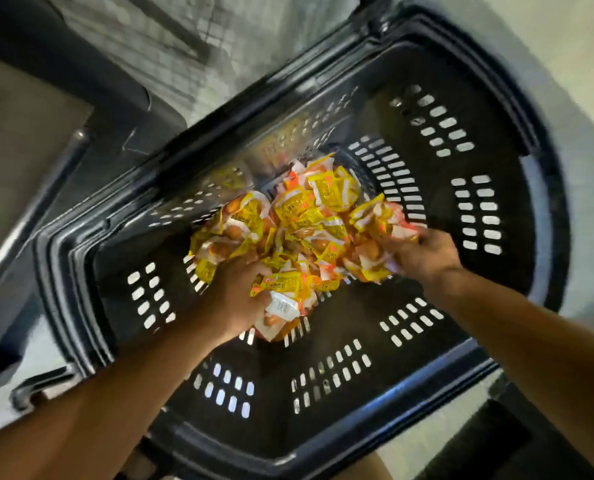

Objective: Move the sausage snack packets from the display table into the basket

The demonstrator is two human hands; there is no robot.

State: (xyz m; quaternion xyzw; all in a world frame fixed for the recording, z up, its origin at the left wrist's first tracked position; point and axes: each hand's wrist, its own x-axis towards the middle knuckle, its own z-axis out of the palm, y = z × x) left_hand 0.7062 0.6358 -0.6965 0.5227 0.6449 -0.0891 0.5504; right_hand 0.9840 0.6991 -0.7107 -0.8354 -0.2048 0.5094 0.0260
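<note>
I look down into the black slotted shopping basket (479, 209), which surrounds both of my hands on every side; its rim runs below my forearms and beyond my fingertips. Pale floor shows outside it. The display table is not in view.

The heap of yellow-and-orange sausage snack packets (309, 216) lies on the basket floor, just beyond and between my hands, with part of it under them.

My left hand (234, 292) is down in the near side of the heap, fingers curled around a clutch of packets; a white-backed packet with a barcode (281, 306) sits against its thumb side. My right hand (423, 251) grips another bunch at the heap's right edge, though blur hides the exact finger positions.

Assessment: the packets appear light, soft and crinkly, with slick film likely to slide. Loose handfuls are best scooped from beneath; single packets pinched at a flat sealed edge.
</note>
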